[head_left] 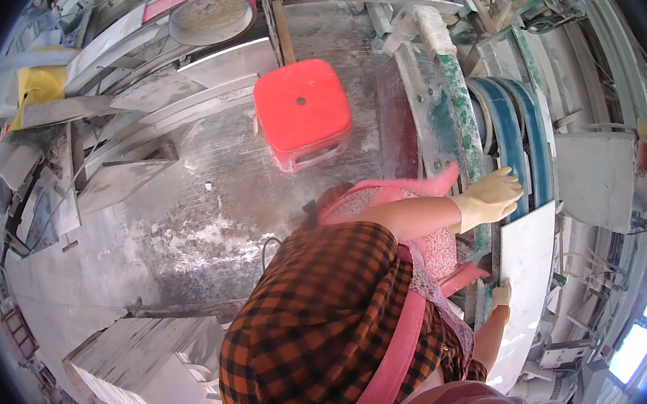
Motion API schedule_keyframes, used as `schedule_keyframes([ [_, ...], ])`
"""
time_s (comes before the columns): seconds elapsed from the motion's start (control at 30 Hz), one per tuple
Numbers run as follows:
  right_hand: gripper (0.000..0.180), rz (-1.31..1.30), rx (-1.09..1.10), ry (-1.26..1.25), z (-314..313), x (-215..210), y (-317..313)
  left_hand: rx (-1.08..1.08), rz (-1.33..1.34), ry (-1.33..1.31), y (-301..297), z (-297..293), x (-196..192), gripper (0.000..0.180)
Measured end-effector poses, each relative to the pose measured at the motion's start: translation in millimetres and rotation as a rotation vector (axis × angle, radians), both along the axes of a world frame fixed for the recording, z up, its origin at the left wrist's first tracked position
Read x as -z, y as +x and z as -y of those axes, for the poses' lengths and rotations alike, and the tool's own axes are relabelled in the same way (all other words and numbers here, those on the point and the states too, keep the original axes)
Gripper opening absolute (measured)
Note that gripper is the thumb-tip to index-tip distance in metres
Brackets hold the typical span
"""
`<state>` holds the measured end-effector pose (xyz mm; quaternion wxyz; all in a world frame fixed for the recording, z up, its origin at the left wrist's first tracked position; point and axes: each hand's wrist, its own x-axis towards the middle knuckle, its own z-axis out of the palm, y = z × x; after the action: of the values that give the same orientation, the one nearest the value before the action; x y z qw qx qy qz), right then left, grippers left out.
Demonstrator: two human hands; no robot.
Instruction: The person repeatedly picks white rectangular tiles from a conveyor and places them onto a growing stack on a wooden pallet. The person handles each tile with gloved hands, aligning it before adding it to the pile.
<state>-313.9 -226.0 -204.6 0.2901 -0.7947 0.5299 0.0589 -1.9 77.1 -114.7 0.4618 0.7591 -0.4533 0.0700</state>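
My left hand [490,195], in a cream rubber glove, reaches over a blue belt [508,136] on the machine beside me. Its fingers are stretched out and slightly bent, with nothing seen in them. Just past it, the end of a flat white board [529,268] rests at the belts. My right hand [503,297], gloved the same way, is closed at the board's near edge; part of its fingers is hidden. The board runs down toward the bottom of the view, where my body hides some of it.
A red plastic stool [301,108] stands on the dusty floor. Stacked pale slabs [146,371] are at the lower left. Long boards [199,97] lean at the upper left, near a pink-rimmed round container [212,15]. A grey panel [597,178] lies beyond the belts.
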Motion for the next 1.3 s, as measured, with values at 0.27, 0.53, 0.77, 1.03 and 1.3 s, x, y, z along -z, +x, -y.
schedule_keyframes([
  [0.27,0.076,-0.286,-0.151,0.068,21.1,2.6,8.3,0.032,-0.043,-0.077,-11.3,-7.9,-12.7,0.020],
  [0.53,0.070,-0.182,-0.165,0.015,27.8,8.5,8.3,-0.015,-0.022,-0.118,-7.7,-13.4,-28.0,0.017],
  [0.77,0.075,-0.178,-0.086,0.084,0.6,-11.7,18.7,-0.014,-0.025,-0.141,-14.7,-11.5,-24.5,0.015],
  [1.03,0.063,-0.141,-0.097,0.081,-14.8,-23.0,25.9,-0.037,-0.006,-0.146,-20.2,-6.7,-22.9,0.019],
  [1.3,0.063,-0.118,-0.143,0.062,-31.3,-34.1,35.4,-0.026,-0.009,-0.114,-24.6,-8.5,-22.8,0.020],
])
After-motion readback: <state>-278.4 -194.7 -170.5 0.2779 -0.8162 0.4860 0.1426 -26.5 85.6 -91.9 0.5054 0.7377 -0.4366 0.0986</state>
